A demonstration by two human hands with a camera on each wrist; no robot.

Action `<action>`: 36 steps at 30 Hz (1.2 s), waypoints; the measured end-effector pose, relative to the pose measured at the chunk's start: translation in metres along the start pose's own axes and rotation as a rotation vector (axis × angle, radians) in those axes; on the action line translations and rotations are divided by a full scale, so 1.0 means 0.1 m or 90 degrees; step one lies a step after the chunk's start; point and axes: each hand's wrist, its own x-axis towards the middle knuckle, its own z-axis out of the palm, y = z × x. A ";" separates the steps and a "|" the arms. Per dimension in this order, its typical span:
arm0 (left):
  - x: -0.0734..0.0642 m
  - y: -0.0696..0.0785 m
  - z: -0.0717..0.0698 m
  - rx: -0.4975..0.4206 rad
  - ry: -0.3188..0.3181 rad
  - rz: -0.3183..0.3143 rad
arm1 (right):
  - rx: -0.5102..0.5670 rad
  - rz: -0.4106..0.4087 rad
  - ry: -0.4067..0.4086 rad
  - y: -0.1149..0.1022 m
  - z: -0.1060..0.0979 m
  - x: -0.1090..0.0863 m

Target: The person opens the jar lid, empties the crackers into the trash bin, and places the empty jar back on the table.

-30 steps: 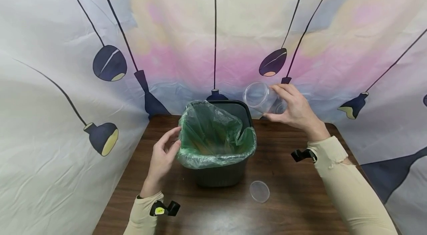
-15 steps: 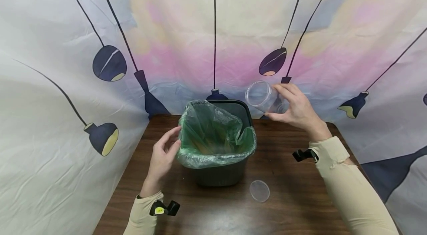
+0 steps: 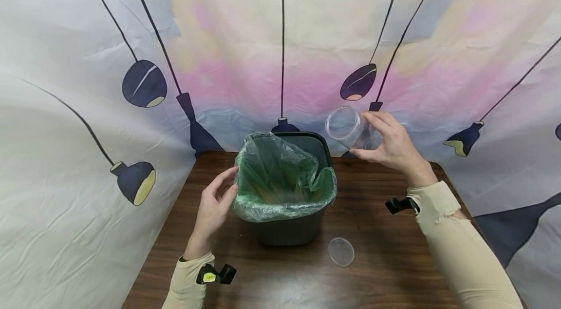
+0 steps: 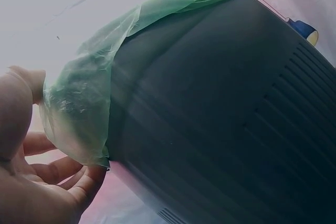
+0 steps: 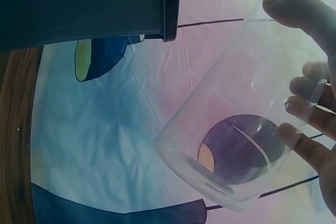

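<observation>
A dark trash bin (image 3: 287, 233) stands on the table, its green translucent trash bag (image 3: 280, 212) folded over the rim. With thumb and fingers, my left hand (image 3: 212, 211) holds the bag-covered rim at the left; in the left wrist view the bag (image 4: 79, 98) lies between them. My right hand (image 3: 390, 145) grips a clear plastic jar (image 3: 344, 126) above the bin's right back corner. The jar is tilted, its open mouth facing left towards the bin. No contents show in the jar (image 5: 226, 129) in the right wrist view. Orange-brown bits, blurred, show inside the bin.
A clear round lid (image 3: 341, 251) lies flat on the brown wooden table (image 3: 385, 260), right of the bin's front. Behind the table hangs a cloth backdrop (image 3: 324, 21) printed with lamps. Black wrist cameras sit on both sleeves.
My right hand has drifted slightly to the right with the jar. The left hand, bin and lid have stayed where they were.
</observation>
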 end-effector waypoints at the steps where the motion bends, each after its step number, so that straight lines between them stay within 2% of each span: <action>1: 0.00 0.00 0.00 0.000 0.000 0.000 | 0.000 0.002 -0.001 0.00 0.00 0.00; 22: -0.02 0.00 0.00 0.007 0.000 -0.020 | -0.002 -0.002 0.006 0.03 -0.01 -0.04; 36: 0.01 0.00 0.00 0.012 0.003 -0.008 | -0.002 0.012 0.004 0.05 -0.03 -0.07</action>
